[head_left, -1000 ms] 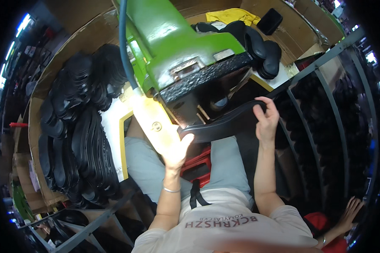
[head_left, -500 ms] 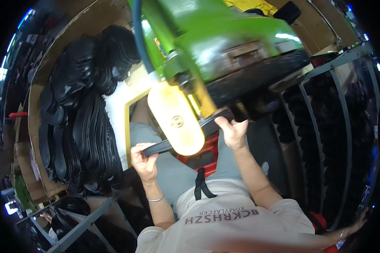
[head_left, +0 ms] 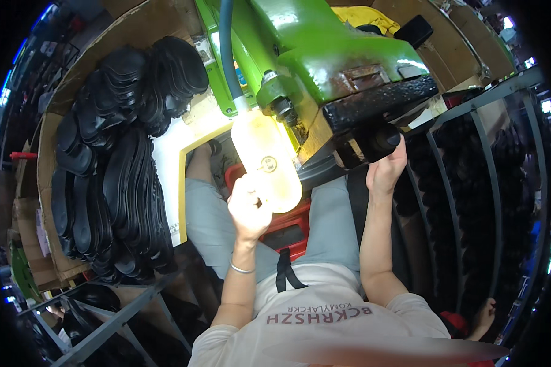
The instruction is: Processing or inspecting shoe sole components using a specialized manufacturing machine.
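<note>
A black shoe sole (head_left: 320, 174) sits edge-on between the lit lamp and the dark head of the green machine (head_left: 306, 55); both its ends are hidden. My left hand (head_left: 251, 211) is closed at the sole's left side, its fingertips partly behind the glowing oval lamp (head_left: 266, 162). Closed fingers of my right hand (head_left: 387, 168) reach up beside a black rounded part (head_left: 384, 139) at the machine head. What they grip there is hidden.
A cardboard box (head_left: 49, 134) on my left holds stacked black soles (head_left: 131, 189). Beside it runs a yellow-edged white panel (head_left: 182, 202). On the right, grey metal racks (head_left: 490, 165) hold dark items. A person's hand (head_left: 485, 315) shows at lower right.
My left hand has moved right and up to the lamp's edge. My right hand has moved right, to the far side of the machine head. The sole has shifted right, mostly out of sight.
</note>
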